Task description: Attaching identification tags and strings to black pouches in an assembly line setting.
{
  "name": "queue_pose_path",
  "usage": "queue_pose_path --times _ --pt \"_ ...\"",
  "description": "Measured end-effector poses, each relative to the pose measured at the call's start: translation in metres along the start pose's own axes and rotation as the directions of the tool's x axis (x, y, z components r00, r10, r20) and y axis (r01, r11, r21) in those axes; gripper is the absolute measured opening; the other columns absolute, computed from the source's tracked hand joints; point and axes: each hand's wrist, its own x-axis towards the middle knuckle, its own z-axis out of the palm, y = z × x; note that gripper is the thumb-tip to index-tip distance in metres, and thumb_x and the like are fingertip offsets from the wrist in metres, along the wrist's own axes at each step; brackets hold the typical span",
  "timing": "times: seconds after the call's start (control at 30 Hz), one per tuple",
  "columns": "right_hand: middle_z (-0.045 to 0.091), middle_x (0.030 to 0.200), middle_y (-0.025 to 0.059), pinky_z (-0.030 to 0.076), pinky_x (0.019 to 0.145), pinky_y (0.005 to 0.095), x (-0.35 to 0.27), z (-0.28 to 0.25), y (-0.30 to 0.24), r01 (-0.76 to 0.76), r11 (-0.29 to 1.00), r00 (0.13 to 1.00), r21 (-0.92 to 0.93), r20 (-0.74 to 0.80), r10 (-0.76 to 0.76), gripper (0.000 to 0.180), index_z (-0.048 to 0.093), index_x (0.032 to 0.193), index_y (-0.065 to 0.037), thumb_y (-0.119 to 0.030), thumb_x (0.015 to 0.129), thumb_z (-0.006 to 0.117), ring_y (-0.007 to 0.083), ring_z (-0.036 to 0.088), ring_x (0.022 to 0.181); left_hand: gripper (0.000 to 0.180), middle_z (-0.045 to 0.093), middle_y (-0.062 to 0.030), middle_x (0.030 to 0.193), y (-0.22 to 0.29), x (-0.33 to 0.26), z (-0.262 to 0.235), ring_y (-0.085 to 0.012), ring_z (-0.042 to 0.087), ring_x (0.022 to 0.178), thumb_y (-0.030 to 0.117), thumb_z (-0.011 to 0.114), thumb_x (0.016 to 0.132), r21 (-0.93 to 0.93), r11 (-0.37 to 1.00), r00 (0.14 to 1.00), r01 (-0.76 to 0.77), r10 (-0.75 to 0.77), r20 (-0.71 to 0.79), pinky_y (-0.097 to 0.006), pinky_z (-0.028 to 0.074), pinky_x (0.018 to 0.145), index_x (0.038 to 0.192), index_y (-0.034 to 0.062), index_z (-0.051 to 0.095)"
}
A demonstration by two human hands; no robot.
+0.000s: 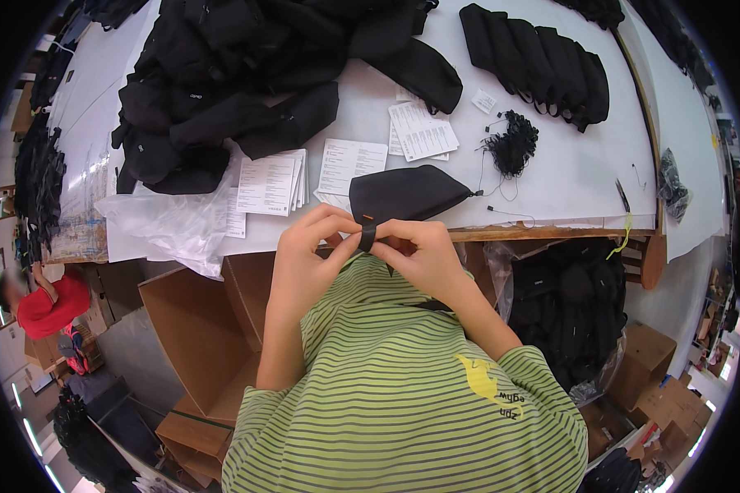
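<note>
A black fabric pouch (407,191) lies at the table's front edge, its narrower end pointing right. From its near left end a short black strap (368,237) comes toward me, with a small orange mark beside it. My left hand (316,246) pinches the strap from the left between thumb and fingers. From the right, my right hand (423,253) pinches the same strap, and the fingertips of both hands almost meet. Just beyond the pouch are printed white sheets (352,167) and a stack of printed cards (270,182).
A big heap of black pouches (222,74) covers the back left; a neat row (543,66) lies back right. A bundle of black cords (511,144) and thread snips (622,197) are at right. Clear plastic (168,226) hangs over the edge above a cardboard box (201,329). Someone in red is far left.
</note>
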Motion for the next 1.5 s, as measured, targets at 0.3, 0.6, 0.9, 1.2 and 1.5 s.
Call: queue_pose_path --times 0.3,0.6,0.9,1.2,1.5 --pt "0.055 0.083 -0.0025 0.032 0.058 0.0161 0.008 -0.023 -0.002 -0.322 0.635 0.94 0.702 0.315 0.129 0.02 0.052 0.106 -0.006 -0.012 0.089 0.063 0.0016 0.047 0.073 0.003 0.055 -0.0059 0.086 -0.009 0.001 -0.005 -0.0073 0.047 0.06 0.001 0.056 0.088 -0.654 0.753 0.994 0.073 -0.107 -0.012 -0.019 0.04 0.059 0.09 -0.0007 0.056" --pt "0.065 0.086 0.0083 0.033 0.05 0.0162 0.009 -0.022 0.003 -0.166 0.628 0.984 0.76 0.165 0.062 0.011 0.051 0.103 -0.004 -0.009 0.093 0.054 0.0031 0.046 0.059 0.007 0.042 0.0098 0.056 0.007 0.005 0.01 0.0013 0.034 0.052 0.006 0.064 0.086 -0.685 0.68 0.965 0.26 -0.16 0.207 -0.018 0.022 0.049 0.09 0.0005 0.061" --pt "0.065 0.084 0.0082 0.035 0.05 0.0161 0.008 -0.025 0.008 -0.245 0.66 0.969 0.711 0.193 0.152 0.021 0.051 0.114 -0.002 -0.015 0.097 0.049 0.0036 0.045 0.055 0.009 0.032 0.0123 0.053 0.009 0.008 0.018 0.0023 0.025 0.049 0.006 0.069 0.083 -0.519 0.825 0.974 0.224 -0.197 0.109 -0.02 0.016 0.048 0.089 0.0008 0.066" --pt "0.069 0.081 0.0121 0.031 0.042 0.0165 0.009 -0.025 0.001 -0.271 0.625 0.959 0.732 0.148 0.242 0.011 0.05 0.094 -0.005 -0.014 0.095 0.056 0.003 0.04 0.043 0.007 0.035 0.0105 0.058 0.008 0.008 0.026 0.0009 0.028 0.053 0.007 0.067 0.085 -0.507 0.851 0.985 0.14 -0.171 -0.014 -0.019 0.019 0.049 0.086 0.0024 0.062" --pt "0.062 0.068 0.0023 0.025 0.041 0.0159 0.007 -0.017 0.007 -0.244 0.636 0.953 0.732 0.058 0.299 0.018 0.056 0.078 -0.008 -0.017 0.089 0.066 0.0003 0.037 0.045 0.007 0.031 0.0091 0.057 0.006 0.008 0.028 -0.0012 0.027 0.052 0.009 0.068 0.082 -0.354 0.928 0.993 0.116 -0.122 0.006 -0.02 0.022 0.049 0.083 0.005 0.063"
